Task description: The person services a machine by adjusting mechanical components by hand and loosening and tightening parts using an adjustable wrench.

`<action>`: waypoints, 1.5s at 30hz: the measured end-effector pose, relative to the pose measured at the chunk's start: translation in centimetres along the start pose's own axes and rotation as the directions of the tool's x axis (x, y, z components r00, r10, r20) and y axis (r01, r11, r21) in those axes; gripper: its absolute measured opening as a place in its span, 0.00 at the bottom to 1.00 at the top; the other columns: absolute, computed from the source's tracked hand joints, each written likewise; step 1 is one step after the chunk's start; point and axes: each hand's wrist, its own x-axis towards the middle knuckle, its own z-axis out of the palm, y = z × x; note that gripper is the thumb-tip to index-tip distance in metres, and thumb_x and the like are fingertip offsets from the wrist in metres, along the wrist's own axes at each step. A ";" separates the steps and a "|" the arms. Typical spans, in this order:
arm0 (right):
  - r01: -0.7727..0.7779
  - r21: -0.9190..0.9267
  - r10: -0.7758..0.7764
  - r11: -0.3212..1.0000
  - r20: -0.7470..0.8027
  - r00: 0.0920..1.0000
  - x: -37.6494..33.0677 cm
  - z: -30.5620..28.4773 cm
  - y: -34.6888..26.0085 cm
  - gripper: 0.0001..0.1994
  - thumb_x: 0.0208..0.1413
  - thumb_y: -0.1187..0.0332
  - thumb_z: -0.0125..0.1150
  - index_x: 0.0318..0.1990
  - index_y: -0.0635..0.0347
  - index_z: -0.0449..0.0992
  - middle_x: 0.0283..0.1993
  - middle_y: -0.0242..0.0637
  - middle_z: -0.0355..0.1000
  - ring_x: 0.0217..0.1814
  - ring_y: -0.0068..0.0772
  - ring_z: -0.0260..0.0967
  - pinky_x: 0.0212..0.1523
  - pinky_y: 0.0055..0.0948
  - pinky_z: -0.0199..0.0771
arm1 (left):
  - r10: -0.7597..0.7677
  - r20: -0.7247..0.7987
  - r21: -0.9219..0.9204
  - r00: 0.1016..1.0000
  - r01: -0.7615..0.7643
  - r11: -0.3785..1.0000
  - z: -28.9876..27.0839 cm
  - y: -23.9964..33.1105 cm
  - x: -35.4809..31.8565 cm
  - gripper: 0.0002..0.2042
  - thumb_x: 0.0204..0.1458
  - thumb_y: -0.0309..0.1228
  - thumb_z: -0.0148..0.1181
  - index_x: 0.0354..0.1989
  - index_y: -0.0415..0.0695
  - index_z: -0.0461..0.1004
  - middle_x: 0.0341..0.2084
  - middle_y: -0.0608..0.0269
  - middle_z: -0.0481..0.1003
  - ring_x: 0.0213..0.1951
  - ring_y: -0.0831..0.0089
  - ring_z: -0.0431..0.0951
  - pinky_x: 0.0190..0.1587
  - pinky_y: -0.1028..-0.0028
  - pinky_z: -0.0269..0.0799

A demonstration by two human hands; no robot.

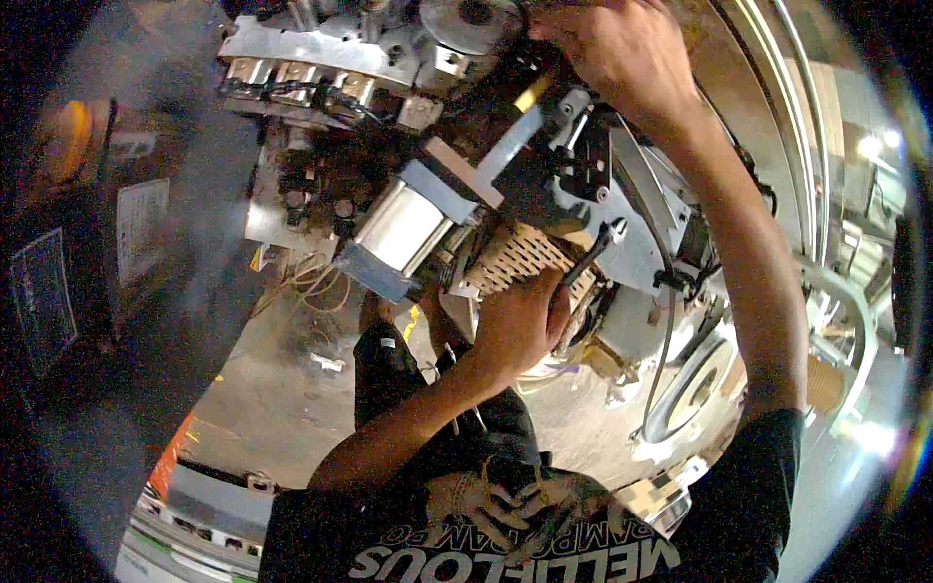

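My left hand [525, 325] is closed around the lower end of a dark handle with a bright metal tip [593, 253]; its exact kind is unclear. Right behind that hand is a tan perforated panel [520, 255]. My right hand [622, 58] reaches over the machine's top, its fingers bent down into a dark gap where their tips are hidden. Between the hands lies a silver pneumatic cylinder [403, 228] with dark end blocks, tilted up to the right. A flat metal arm [512, 151] runs from it toward a small rod clevis [571, 107] below my right hand.
A metal bracket row [316, 58] and a round disc [471, 21] sit at the far side. Loose tan wires [306, 282] hang at the left. A dark cabinet [58, 291] stands left, a black cable [666, 350] dangles right, and a white wheel-like ring [695, 389] is lower right.
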 end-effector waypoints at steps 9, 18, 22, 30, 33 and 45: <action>-0.228 0.244 0.153 0.943 0.291 0.944 -0.8 -0.5 1.0 0.13 0.62 0.60 0.60 0.49 0.54 0.82 0.49 0.44 0.79 0.51 0.52 0.76 0.52 0.43 0.75 | 0.114 -0.469 0.315 0.876 0.046 0.948 -12.0 3.7 2.3 0.16 0.60 0.29 0.55 0.54 0.33 0.69 0.30 0.47 0.78 0.25 0.52 0.80 0.26 0.60 0.75; -0.346 0.301 0.279 0.889 0.246 0.928 -2.1 0.9 1.2 0.11 0.60 0.59 0.60 0.45 0.48 0.83 0.37 0.46 0.80 0.39 0.56 0.78 0.44 0.51 0.79 | 0.121 -0.302 0.512 0.946 0.054 0.858 -13.1 4.7 6.8 0.13 0.59 0.28 0.55 0.51 0.37 0.70 0.33 0.48 0.79 0.27 0.52 0.81 0.27 0.59 0.76; -0.380 0.309 0.295 0.872 0.289 0.911 -2.2 1.0 1.5 0.11 0.59 0.60 0.61 0.46 0.48 0.84 0.39 0.46 0.80 0.42 0.54 0.78 0.45 0.49 0.78 | 0.155 -0.299 0.537 0.942 0.032 0.843 -12.4 5.1 7.1 0.14 0.59 0.28 0.55 0.52 0.38 0.70 0.33 0.48 0.79 0.26 0.52 0.81 0.27 0.59 0.76; -0.405 0.319 0.316 0.857 0.296 0.902 -2.0 0.5 1.6 0.12 0.57 0.61 0.63 0.46 0.48 0.84 0.40 0.44 0.81 0.42 0.51 0.79 0.47 0.47 0.78 | 0.057 -0.330 0.547 0.942 0.141 0.825 -10.7 7.2 7.6 0.16 0.60 0.27 0.55 0.55 0.37 0.67 0.37 0.45 0.78 0.32 0.48 0.81 0.31 0.57 0.78; -0.426 0.292 0.326 0.856 0.334 0.884 -2.0 0.7 1.7 0.12 0.56 0.62 0.63 0.46 0.48 0.84 0.40 0.44 0.81 0.43 0.51 0.79 0.47 0.47 0.79 | 0.055 -0.360 0.455 0.931 0.123 0.882 -9.1 7.9 7.5 0.17 0.60 0.25 0.54 0.57 0.35 0.65 0.41 0.41 0.76 0.37 0.45 0.81 0.36 0.56 0.78; -0.415 0.327 0.259 0.849 0.427 0.867 -0.8 -0.8 2.2 0.14 0.52 0.66 0.64 0.47 0.51 0.84 0.41 0.46 0.81 0.44 0.52 0.79 0.49 0.48 0.78 | -0.023 -0.478 0.194 0.878 0.131 0.972 -4.1 7.8 7.7 0.20 0.64 0.25 0.50 0.62 0.31 0.59 0.50 0.31 0.70 0.50 0.37 0.74 0.53 0.52 0.69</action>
